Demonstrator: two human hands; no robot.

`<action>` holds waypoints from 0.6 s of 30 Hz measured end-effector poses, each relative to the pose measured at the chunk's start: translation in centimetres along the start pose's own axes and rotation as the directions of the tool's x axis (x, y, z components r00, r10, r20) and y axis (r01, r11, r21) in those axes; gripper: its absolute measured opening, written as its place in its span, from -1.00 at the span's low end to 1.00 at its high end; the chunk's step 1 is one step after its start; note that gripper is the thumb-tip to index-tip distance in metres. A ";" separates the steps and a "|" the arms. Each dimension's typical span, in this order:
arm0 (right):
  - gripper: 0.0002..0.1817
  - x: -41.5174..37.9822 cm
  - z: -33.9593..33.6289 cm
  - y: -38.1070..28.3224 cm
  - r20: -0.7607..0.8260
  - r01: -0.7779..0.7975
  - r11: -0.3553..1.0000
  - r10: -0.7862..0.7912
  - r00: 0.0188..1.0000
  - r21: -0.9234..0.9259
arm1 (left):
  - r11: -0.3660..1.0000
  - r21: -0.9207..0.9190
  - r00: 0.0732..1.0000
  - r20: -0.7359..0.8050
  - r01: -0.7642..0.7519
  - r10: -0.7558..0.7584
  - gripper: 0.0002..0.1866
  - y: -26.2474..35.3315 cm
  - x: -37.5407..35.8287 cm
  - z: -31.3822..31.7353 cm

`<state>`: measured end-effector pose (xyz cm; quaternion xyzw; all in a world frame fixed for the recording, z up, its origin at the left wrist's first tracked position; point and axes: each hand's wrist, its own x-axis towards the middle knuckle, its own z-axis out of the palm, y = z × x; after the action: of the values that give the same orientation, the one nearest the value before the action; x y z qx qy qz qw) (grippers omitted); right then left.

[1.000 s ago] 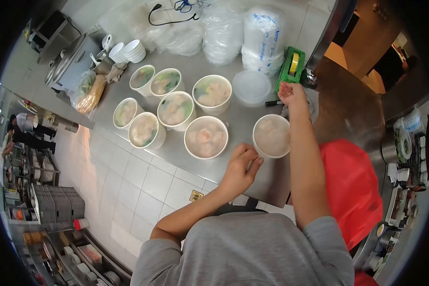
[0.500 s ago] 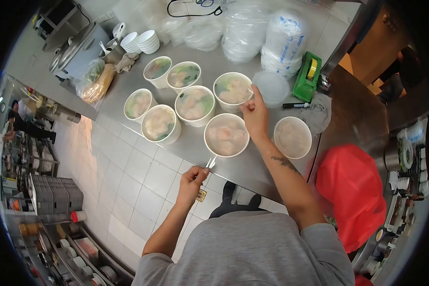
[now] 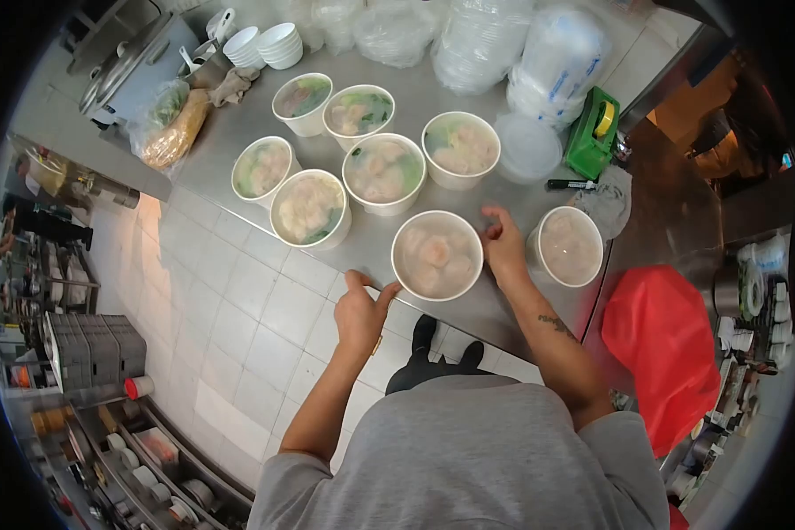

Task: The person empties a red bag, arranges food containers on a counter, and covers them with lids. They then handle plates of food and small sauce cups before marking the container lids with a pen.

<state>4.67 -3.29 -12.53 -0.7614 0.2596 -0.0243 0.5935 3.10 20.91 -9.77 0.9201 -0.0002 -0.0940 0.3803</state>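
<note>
A white paper bowl (image 3: 437, 254) of dumplings under a cloudy clear lid stands near the front edge of the steel table. My left hand (image 3: 362, 311) is at its lower left with thumb and forefinger spread, the thumb tip right at the rim. On the other side my right hand (image 3: 503, 243) has its fingers loosely bent and apart, close to the rim. Another lidded dumpling bowl (image 3: 569, 247) stands just right of that hand. Behind and left are several more bowls with greens, among them one bowl (image 3: 383, 173) nearest the middle and one (image 3: 461, 148) farther right.
Clear round lids (image 3: 528, 148) lie beside a green tape dispenser (image 3: 592, 132), a black marker (image 3: 571, 185) and a grey cloth (image 3: 605, 208). Plastic-wrapped stacks (image 3: 561, 62) line the back. A red bag (image 3: 661, 353) hangs at the right; a large pot (image 3: 141, 66) stands back left.
My right hand has come back from the upper right bowl to the front bowl's right side. My left hand's pinch has opened beside the front bowl. The view has shifted slightly.
</note>
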 end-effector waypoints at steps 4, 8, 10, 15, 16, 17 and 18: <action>-0.57 -2.1 1.4 -0.6 0.154 -0.139 0.846 0.069 0.986 0.515 | 0.959 -0.224 0.981 0.041 -0.177 0.190 -0.51 -0.2 -1.7 1.4; -0.52 -5.8 1.3 -4.9 0.224 -0.113 0.749 -0.048 0.973 0.653 | 0.830 -0.498 0.934 0.098 -0.253 0.344 -0.35 3.3 -2.0 0.6; -0.48 -6.4 0.5 -5.7 0.271 -0.122 0.751 -0.078 0.959 0.649 | 0.760 -0.606 0.955 0.004 -0.235 0.298 -0.36 5.4 -2.0 0.3; -0.40 -6.4 -2.2 -4.0 0.373 -0.160 0.884 -0.017 0.928 0.438 | 0.702 -0.688 0.902 0.404 0.187 0.155 -0.45 5.9 1.6 -1.0; -0.39 -6.5 -3.2 -3.2 0.387 -0.105 0.933 -0.039 0.921 0.345 | 0.748 -0.629 0.840 0.508 0.212 0.189 -0.43 5.4 2.4 -0.8; -0.39 -6.8 -4.4 -2.4 0.404 -0.051 0.968 -0.054 0.913 0.245 | 0.792 -0.566 0.766 0.607 0.230 0.211 -0.40 5.4 2.9 -0.5; -0.32 -7.4 -5.6 -2.0 0.417 -0.021 0.984 -0.056 0.907 0.176 | 0.875 -0.470 0.696 0.668 0.120 0.264 -0.46 6.4 3.4 -0.3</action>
<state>-2.93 -4.83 -7.07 -0.6955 0.1156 0.1121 0.7003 6.92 16.36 -5.63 0.6858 -0.1618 -0.4247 0.5685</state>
